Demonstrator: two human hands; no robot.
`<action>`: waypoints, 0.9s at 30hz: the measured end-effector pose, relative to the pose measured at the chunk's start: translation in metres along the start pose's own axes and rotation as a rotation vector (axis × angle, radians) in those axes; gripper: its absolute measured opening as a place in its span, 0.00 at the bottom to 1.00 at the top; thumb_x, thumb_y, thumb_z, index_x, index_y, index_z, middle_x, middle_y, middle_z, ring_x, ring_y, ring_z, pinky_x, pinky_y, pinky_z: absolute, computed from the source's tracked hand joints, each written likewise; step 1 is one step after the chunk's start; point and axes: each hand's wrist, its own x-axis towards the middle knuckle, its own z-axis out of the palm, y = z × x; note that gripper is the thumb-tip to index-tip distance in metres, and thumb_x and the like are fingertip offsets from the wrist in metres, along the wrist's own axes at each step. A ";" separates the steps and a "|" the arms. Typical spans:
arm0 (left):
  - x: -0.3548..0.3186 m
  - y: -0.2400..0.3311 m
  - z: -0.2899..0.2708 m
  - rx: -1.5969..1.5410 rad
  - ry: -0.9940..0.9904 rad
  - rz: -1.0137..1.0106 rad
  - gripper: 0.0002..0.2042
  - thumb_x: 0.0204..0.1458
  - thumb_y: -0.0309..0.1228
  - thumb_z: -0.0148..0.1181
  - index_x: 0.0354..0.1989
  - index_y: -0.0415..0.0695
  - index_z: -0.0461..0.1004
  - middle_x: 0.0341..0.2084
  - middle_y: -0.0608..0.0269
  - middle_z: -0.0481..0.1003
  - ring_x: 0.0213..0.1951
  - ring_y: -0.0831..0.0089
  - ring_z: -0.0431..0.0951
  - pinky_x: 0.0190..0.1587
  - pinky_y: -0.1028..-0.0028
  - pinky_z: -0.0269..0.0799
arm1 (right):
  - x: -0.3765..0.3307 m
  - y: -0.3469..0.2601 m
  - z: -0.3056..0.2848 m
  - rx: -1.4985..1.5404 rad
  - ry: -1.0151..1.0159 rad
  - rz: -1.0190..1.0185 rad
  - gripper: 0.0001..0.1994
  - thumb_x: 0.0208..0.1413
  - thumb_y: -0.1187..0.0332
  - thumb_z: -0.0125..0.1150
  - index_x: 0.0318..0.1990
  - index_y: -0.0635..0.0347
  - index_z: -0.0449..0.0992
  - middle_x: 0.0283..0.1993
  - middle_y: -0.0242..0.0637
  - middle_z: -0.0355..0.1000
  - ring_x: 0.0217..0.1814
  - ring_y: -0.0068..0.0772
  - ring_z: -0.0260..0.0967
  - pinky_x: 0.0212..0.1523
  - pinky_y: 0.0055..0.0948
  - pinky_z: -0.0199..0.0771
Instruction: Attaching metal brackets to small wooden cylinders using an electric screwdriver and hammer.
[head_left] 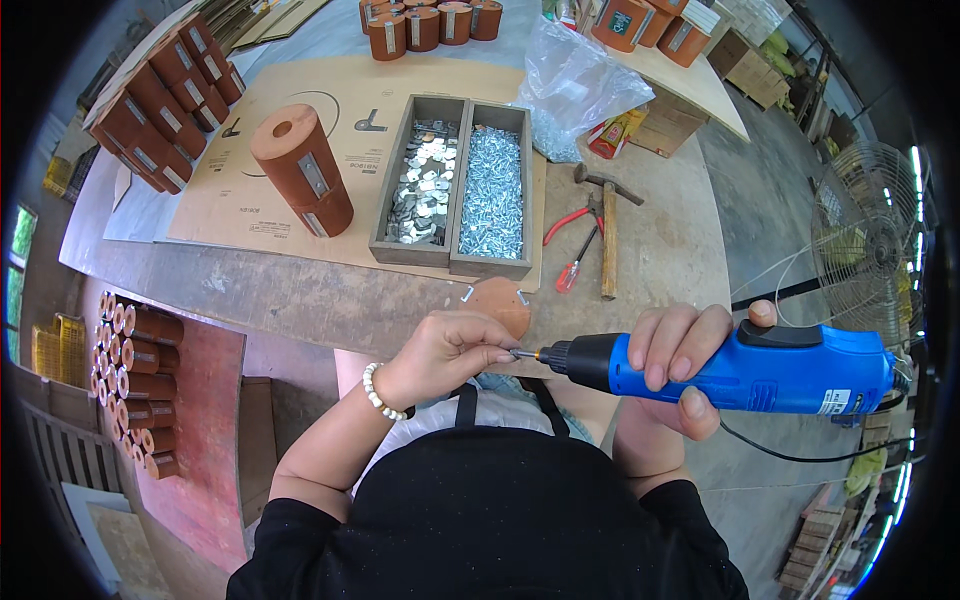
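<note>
My right hand (685,355) is wrapped round a blue electric screwdriver (790,375), which lies level with its bit pointing left. My left hand (450,350), wearing a beaded bracelet, pinches what looks like a small screw (517,353) at the tip of the bit. Just beyond, a round brown piece (503,304) with small metal clips on its sides sits at the table's near edge. Past it stand two grey trays side by side: the left tray (384,215) holds flat metal plates, the right tray (525,170) silvery screws.
Brown cylinders (303,165) with metal plates stand left of the trays, with more stacked at the far left. Right of the trays lie a hammer (609,240), red-handled pliers (565,222) and a red-handled screwdriver (567,277). A clear plastic bag (580,75) and a fan (865,240) are farther right.
</note>
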 end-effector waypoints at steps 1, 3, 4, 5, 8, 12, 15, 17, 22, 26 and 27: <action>0.000 0.000 0.000 -0.001 -0.002 0.002 0.02 0.46 0.19 0.59 0.28 0.35 0.76 0.28 0.59 0.77 0.30 0.76 0.76 0.33 0.78 0.72 | 0.002 0.000 -0.001 -0.002 0.000 -0.001 0.37 0.41 0.73 0.62 0.59 0.46 0.50 0.24 0.31 0.64 0.23 0.31 0.66 0.28 0.34 0.69; 0.000 -0.001 0.001 -0.053 -0.057 -0.007 0.02 0.46 0.20 0.59 0.28 0.34 0.75 0.27 0.59 0.77 0.31 0.76 0.76 0.34 0.78 0.72 | 0.006 0.001 -0.005 0.041 -0.170 -0.059 0.38 0.40 0.76 0.59 0.61 0.54 0.49 0.27 0.33 0.65 0.24 0.28 0.67 0.28 0.29 0.68; -0.001 -0.003 0.000 -0.052 -0.052 -0.007 0.02 0.46 0.20 0.59 0.28 0.34 0.75 0.27 0.59 0.77 0.31 0.76 0.76 0.34 0.78 0.72 | 0.007 0.002 -0.005 0.045 -0.174 -0.057 0.38 0.40 0.76 0.59 0.61 0.54 0.49 0.27 0.33 0.65 0.24 0.28 0.67 0.28 0.29 0.68; -0.003 -0.005 0.000 -0.066 -0.074 0.001 0.02 0.47 0.20 0.59 0.29 0.35 0.75 0.27 0.59 0.77 0.31 0.75 0.76 0.34 0.78 0.72 | 0.007 0.003 -0.006 0.052 -0.217 -0.050 0.38 0.39 0.76 0.60 0.61 0.53 0.50 0.26 0.33 0.66 0.23 0.29 0.67 0.27 0.29 0.69; -0.002 -0.006 -0.001 -0.050 -0.102 0.027 0.02 0.46 0.21 0.59 0.29 0.35 0.75 0.28 0.60 0.76 0.31 0.75 0.76 0.35 0.78 0.71 | 0.014 0.004 -0.010 0.046 -0.332 -0.037 0.39 0.38 0.76 0.62 0.61 0.52 0.51 0.25 0.33 0.67 0.23 0.29 0.68 0.27 0.29 0.69; -0.003 -0.005 0.000 -0.015 -0.104 0.054 0.02 0.46 0.22 0.60 0.28 0.37 0.75 0.28 0.60 0.76 0.31 0.74 0.76 0.34 0.77 0.71 | 0.011 -0.001 -0.005 0.065 -0.335 0.084 0.33 0.38 0.71 0.69 0.51 0.47 0.54 0.26 0.33 0.68 0.24 0.33 0.68 0.29 0.36 0.68; 0.001 -0.004 0.003 0.012 -0.106 0.030 0.03 0.46 0.22 0.60 0.28 0.37 0.75 0.27 0.61 0.76 0.30 0.74 0.76 0.34 0.77 0.71 | 0.011 -0.003 -0.010 0.047 -0.423 0.123 0.38 0.36 0.70 0.70 0.55 0.44 0.52 0.27 0.33 0.68 0.27 0.34 0.67 0.34 0.38 0.67; -0.005 -0.010 0.003 -0.016 -0.100 0.010 0.02 0.46 0.22 0.60 0.28 0.37 0.74 0.26 0.61 0.76 0.30 0.74 0.76 0.34 0.77 0.70 | 0.002 0.006 0.001 0.134 -0.279 0.132 0.40 0.36 0.70 0.71 0.57 0.42 0.51 0.28 0.32 0.68 0.28 0.33 0.66 0.35 0.39 0.66; -0.005 -0.008 0.003 -0.015 -0.081 0.005 0.02 0.46 0.21 0.59 0.29 0.37 0.74 0.26 0.62 0.75 0.30 0.74 0.75 0.34 0.77 0.70 | 0.001 0.006 0.003 0.125 -0.136 0.068 0.46 0.35 0.71 0.71 0.61 0.41 0.47 0.27 0.30 0.67 0.31 0.31 0.63 0.38 0.39 0.65; -0.005 -0.010 0.005 0.023 -0.056 0.061 0.03 0.45 0.20 0.59 0.29 0.37 0.75 0.26 0.60 0.76 0.29 0.72 0.76 0.33 0.75 0.70 | 0.009 0.000 -0.006 -0.161 -0.380 0.085 0.41 0.36 0.75 0.65 0.60 0.54 0.50 0.24 0.28 0.65 0.29 0.29 0.65 0.38 0.35 0.68; -0.006 -0.011 0.007 0.048 -0.040 0.085 0.04 0.44 0.19 0.59 0.29 0.37 0.75 0.26 0.59 0.76 0.29 0.71 0.76 0.33 0.75 0.70 | 0.003 0.001 0.000 -0.098 -0.221 0.153 0.38 0.38 0.74 0.66 0.58 0.53 0.50 0.23 0.29 0.64 0.28 0.30 0.65 0.36 0.34 0.69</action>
